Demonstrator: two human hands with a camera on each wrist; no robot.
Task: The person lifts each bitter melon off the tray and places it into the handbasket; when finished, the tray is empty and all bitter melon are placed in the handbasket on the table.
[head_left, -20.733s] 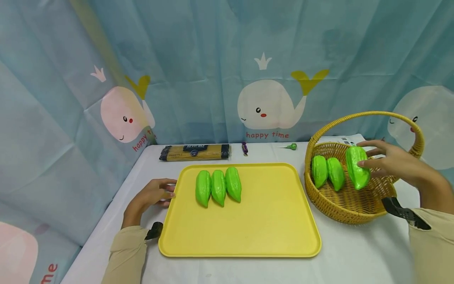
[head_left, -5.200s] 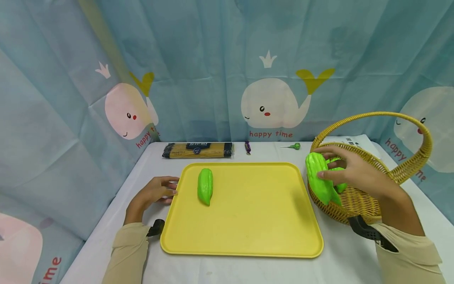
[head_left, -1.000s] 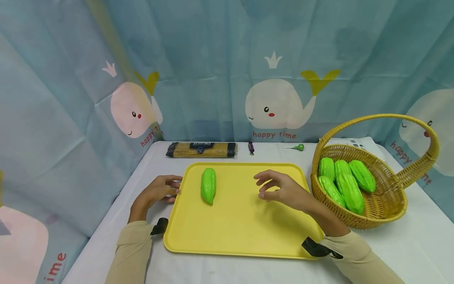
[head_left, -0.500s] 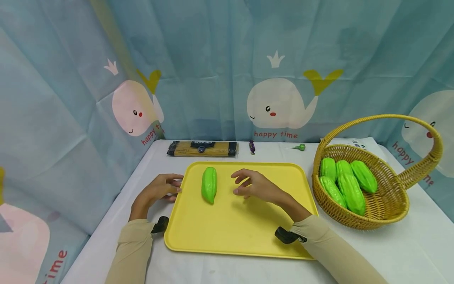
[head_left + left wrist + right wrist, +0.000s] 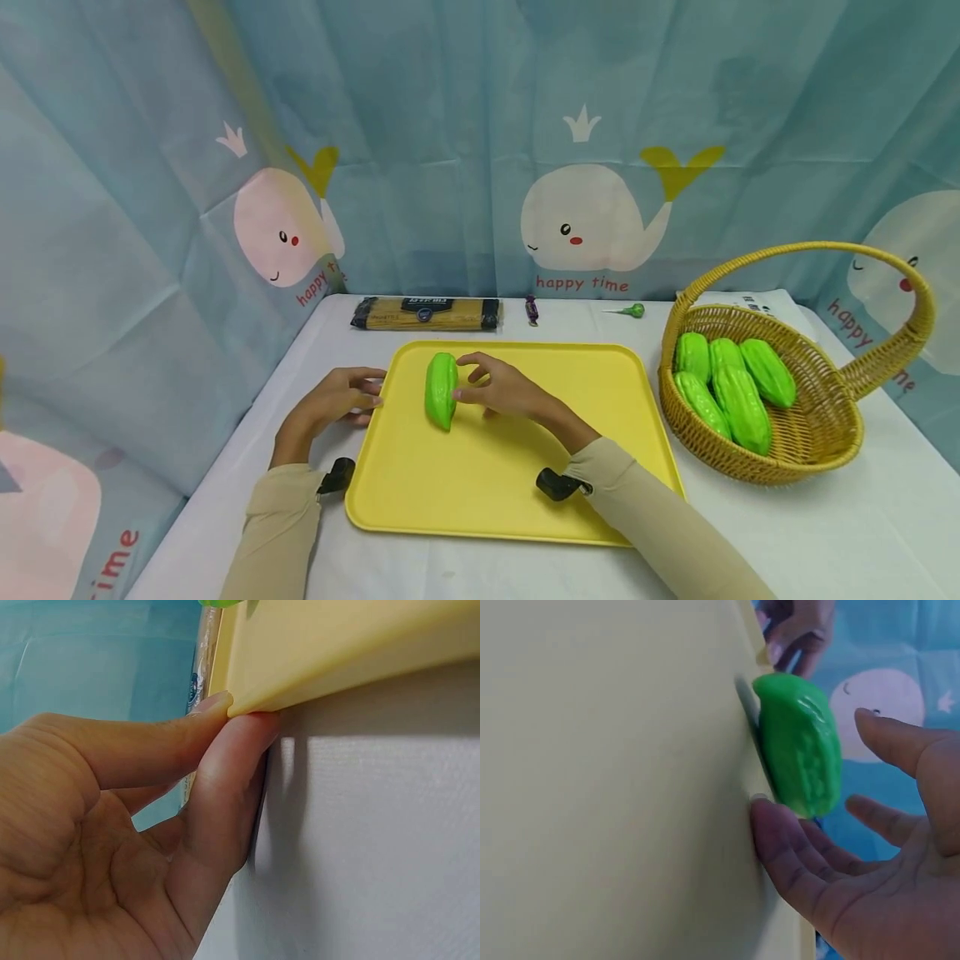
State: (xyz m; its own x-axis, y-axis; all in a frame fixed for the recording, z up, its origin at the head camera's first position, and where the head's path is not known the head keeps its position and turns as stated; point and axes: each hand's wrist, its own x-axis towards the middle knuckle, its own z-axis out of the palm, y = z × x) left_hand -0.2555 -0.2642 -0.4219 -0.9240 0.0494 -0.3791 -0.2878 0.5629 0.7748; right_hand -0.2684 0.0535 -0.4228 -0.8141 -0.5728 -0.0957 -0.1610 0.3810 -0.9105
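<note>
One bright green, ridged bitter melon [image 5: 441, 390] with a pointed tip lies on the left part of the yellow tray [image 5: 510, 492]. My right hand [image 5: 506, 387] is just right of it, thumb and fingers spread. In the right wrist view, a gap shows between the melon [image 5: 801, 746] and most of that hand [image 5: 885, 855]; one fingertip is close to its end. At the tray's left edge, my left hand [image 5: 341, 398] pinches the rim between thumb and finger, as the left wrist view shows the hand [image 5: 150, 802] at the tray's corner [image 5: 300, 667].
A wicker basket [image 5: 825, 450] with a tall handle stands on the right, several green melons [image 5: 741, 408] inside. Behind the tray lie a spaghetti pack [image 5: 427, 315], a purple-wrapped candy [image 5: 532, 311] and a green-headed lollipop-like item [image 5: 636, 310]. A printed curtain [image 5: 450, 167] hangs behind the white table.
Over the longer span, two melons have left the tray and the basket holds more. In the last second my right hand has moved left across the tray to the remaining melon. Left hand unchanged.
</note>
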